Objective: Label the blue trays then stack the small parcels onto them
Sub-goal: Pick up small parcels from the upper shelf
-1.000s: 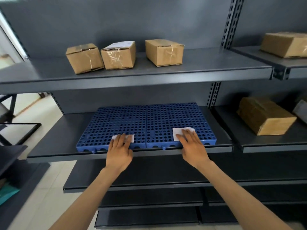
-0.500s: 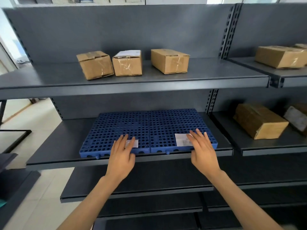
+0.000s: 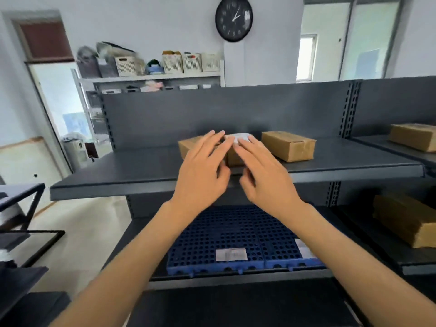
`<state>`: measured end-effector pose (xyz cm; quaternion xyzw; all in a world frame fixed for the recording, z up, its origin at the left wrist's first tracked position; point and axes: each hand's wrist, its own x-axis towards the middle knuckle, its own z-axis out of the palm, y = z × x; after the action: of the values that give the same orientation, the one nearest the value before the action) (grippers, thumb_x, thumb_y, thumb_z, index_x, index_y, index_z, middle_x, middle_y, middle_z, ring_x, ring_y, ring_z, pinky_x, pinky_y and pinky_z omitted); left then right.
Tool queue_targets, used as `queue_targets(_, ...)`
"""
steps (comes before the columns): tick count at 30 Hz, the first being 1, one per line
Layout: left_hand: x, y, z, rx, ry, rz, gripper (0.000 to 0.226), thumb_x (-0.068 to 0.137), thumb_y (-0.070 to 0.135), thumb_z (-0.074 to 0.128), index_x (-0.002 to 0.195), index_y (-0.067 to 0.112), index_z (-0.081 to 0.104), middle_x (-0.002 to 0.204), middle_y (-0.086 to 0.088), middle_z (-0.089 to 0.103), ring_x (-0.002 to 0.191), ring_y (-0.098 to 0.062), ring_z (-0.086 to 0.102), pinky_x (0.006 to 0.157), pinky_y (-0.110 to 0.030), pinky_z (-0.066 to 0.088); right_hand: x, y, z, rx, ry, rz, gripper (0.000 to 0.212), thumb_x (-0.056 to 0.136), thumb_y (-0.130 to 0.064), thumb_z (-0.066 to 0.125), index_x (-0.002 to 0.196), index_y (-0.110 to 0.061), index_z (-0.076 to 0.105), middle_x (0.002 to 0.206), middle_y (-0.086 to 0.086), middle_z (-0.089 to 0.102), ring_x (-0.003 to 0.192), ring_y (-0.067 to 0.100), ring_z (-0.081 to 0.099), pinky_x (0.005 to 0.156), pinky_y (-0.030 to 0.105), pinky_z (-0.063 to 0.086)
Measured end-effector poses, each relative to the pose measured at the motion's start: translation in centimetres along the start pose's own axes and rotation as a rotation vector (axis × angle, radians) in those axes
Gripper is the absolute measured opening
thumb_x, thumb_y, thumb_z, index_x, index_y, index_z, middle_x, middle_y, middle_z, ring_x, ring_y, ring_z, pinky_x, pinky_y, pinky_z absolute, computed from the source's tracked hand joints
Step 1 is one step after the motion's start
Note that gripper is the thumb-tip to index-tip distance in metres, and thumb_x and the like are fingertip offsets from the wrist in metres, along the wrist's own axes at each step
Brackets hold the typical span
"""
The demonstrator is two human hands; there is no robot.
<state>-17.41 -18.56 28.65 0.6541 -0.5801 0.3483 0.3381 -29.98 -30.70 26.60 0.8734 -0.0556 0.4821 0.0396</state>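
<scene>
Two blue perforated trays sit side by side on the lower shelf: the left tray [image 3: 212, 237] carries a white label [image 3: 231, 254], and the right tray [image 3: 278, 244] has a label [image 3: 303, 249] partly hidden by my right forearm. Three small cardboard parcels stand on the upper shelf. My left hand [image 3: 203, 173] is raised in front of the left parcel [image 3: 188, 145], fingers spread, holding nothing. My right hand [image 3: 264, 173] hovers open in front of the middle parcel [image 3: 236, 156], which has a white label on top. The right parcel [image 3: 289, 145] stands uncovered.
The upper shelf [image 3: 141, 171] is dark grey metal with an upright [image 3: 349, 107] at its right. More cardboard boxes lie on the neighbouring shelves at upper right [image 3: 414, 136] and lower right [image 3: 405, 218]. A black frame table [image 3: 23, 208] stands to the left.
Both hands have lifted off the labelled trays and risen to the upper shelf in front of the parcels. The view has tilted upward, showing the room behind the shelving.
</scene>
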Motion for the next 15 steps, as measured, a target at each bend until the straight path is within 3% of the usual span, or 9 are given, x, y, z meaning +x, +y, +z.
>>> queue_targets(5,4.0,-4.8,0.7,0.05,-0.298,-0.189,0.078,0.086,0.034,0.059,0.152,0.024,0.019,0.161,-0.01,0.014,0.15,-0.025,0.002,0.119,-0.048,0.018,5.6,-0.7,3.0,-0.188,-0.235,0.108,0.067,0.088,-0.02,0.057,0.149,-0.015,0.03,0.157,0.013,0.026,0.148,0.033,0.014,0.119,0.05,0.018)
queue_targets(7,4.7,-6.1,1.0,0.029,-0.421,-0.276,0.091,0.083,0.046,0.063,0.154,0.027,0.009,0.163,-0.006,0.009,0.15,-0.025,-0.001,0.117,-0.052,0.02,6.6,-0.2,3.7,-0.256,-0.298,0.2,0.068,0.09,-0.031,0.056,0.15,-0.021,0.027,0.159,0.012,0.022,0.148,0.034,0.009,0.12,0.05,0.013)
queue_targets(9,4.7,-7.2,1.5,0.002,-0.544,-0.317,0.102,0.076,0.058,0.066,0.153,0.031,0.005,0.162,-0.002,0.012,0.149,-0.028,0.002,0.116,-0.055,0.021,6.9,0.5,4.2,-0.26,-0.298,0.351,0.062,0.093,-0.045,0.049,0.149,-0.026,0.029,0.158,0.01,0.026,0.147,0.034,0.015,0.118,0.052,0.019)
queue_targets(12,4.3,-8.0,2.0,-0.008,-0.589,-0.274,0.101,0.059,0.076,0.06,0.146,0.034,0.03,0.15,0.005,0.037,0.141,-0.026,0.029,0.106,-0.053,0.037,6.5,1.2,4.7,-0.217,-0.339,0.508,0.059,0.093,-0.058,0.042,0.144,-0.029,0.038,0.152,0.008,0.037,0.14,0.034,0.028,0.107,0.05,0.037)
queue_targets(15,3.8,-7.9,1.7,-0.025,-0.47,-0.281,0.072,0.064,0.066,0.07,0.126,0.036,0.05,0.129,0.008,0.054,0.121,-0.018,0.049,0.087,-0.037,0.045,6.1,0.9,4.5,-0.217,-0.331,0.528,0.058,0.088,-0.061,0.051,0.134,-0.026,0.05,0.137,0.006,0.051,0.128,0.029,0.04,0.092,0.045,0.048)
